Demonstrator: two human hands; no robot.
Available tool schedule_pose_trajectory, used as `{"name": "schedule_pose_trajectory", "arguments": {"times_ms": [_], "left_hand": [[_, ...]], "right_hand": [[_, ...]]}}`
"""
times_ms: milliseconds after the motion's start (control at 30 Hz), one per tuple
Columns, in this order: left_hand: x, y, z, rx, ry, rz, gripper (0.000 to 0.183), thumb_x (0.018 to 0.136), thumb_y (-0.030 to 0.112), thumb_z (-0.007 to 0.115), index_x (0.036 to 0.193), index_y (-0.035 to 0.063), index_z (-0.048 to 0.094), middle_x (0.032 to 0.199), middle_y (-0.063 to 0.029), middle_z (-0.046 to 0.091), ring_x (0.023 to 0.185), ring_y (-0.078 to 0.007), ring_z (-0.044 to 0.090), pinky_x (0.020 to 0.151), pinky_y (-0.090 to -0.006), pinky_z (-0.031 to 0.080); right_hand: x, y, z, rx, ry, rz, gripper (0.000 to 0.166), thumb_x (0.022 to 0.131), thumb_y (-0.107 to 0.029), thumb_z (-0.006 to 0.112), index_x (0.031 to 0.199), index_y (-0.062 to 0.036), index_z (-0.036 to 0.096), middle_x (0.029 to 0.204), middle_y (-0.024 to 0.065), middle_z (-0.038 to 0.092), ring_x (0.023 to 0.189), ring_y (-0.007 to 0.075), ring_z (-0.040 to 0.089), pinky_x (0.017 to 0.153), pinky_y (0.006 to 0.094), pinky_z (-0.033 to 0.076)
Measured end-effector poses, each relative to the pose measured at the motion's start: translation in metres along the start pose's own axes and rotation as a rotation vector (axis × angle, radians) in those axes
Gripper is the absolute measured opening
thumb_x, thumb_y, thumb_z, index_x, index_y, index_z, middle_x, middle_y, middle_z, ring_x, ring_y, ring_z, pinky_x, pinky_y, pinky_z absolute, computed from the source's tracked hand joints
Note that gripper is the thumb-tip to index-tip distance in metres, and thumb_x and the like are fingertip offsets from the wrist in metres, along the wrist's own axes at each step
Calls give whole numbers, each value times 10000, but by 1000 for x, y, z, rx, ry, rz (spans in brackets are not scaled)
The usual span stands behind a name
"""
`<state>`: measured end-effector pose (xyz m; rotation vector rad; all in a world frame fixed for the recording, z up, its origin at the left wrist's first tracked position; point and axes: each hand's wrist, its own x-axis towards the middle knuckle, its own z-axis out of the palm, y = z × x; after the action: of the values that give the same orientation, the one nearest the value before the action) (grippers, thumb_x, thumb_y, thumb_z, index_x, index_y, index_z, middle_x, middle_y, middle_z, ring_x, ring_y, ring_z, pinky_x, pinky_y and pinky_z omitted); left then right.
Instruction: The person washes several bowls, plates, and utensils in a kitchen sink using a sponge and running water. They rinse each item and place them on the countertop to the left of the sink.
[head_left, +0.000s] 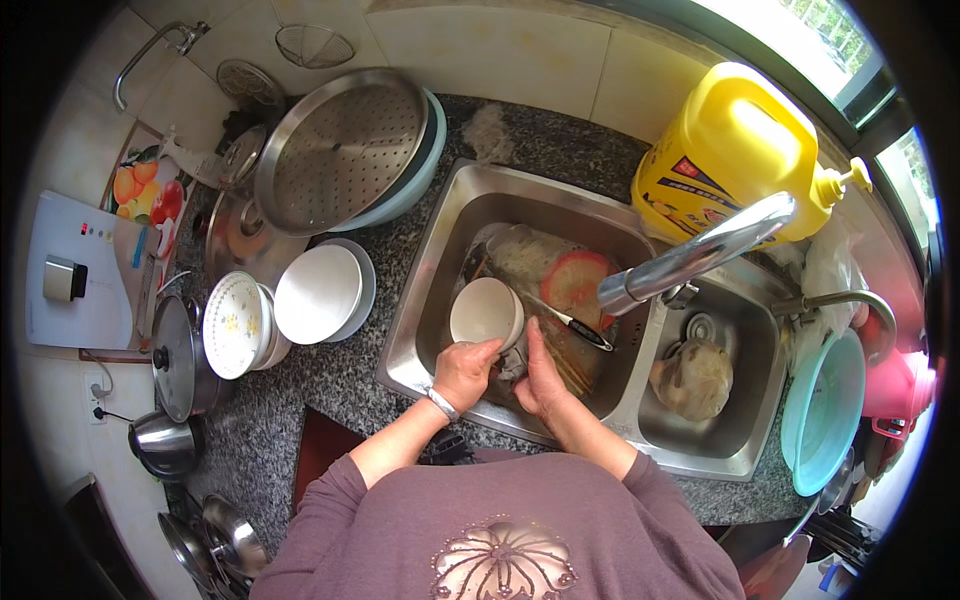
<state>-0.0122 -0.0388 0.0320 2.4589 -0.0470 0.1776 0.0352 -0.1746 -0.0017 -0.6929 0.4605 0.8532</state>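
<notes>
My left hand (466, 373) grips a small white bowl (484, 311) by its near rim, tilted over the left basin. A crumpled grey cloth (514, 363) lies between my two hands. My right hand (546, 379) holds this cloth close beside the bowl, its thumb raised; part of the grip is hidden. Soapy water fills the bottom of the left basin (442, 247). In it lie a red-rimmed round dish (576, 279), a utensil with a black handle (589, 334) and several chopsticks (574, 369).
A chrome faucet (697, 251) reaches over the divider. The right basin (675, 431) holds a filled plastic bag (694, 379). Behind stands a yellow detergent jug (739, 150). White bowls (319, 294), a flowered bowl (234, 324) and a perforated steel tray (345, 150) stand on the left counter.
</notes>
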Motion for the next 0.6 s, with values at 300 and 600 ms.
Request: {"name": "schedule_pose_trajectory", "arguments": {"times_ms": [300, 600], "left_hand": [[12, 13, -8, 225, -166, 290, 384, 749, 130, 614, 1129, 115, 564, 1057, -87, 613, 1010, -245, 567, 876, -383, 406], [35, -23, -6, -792, -235, -445, 579, 771, 148, 544, 1328, 73, 402, 1247, -161, 512, 1129, -252, 502, 927, -302, 407]], "right_hand": [[23, -6, -21, -458, 285, -459, 547, 744, -36, 600, 1250, -28, 392, 1131, 113, 551, 1026, 194, 541, 863, 309, 444], [16, -39, -13, -1018, 90, -719, 402, 750, -103, 705, 1108, -48, 531, 1016, 48, 625, 939, 128, 577, 836, 274, 454]]}}
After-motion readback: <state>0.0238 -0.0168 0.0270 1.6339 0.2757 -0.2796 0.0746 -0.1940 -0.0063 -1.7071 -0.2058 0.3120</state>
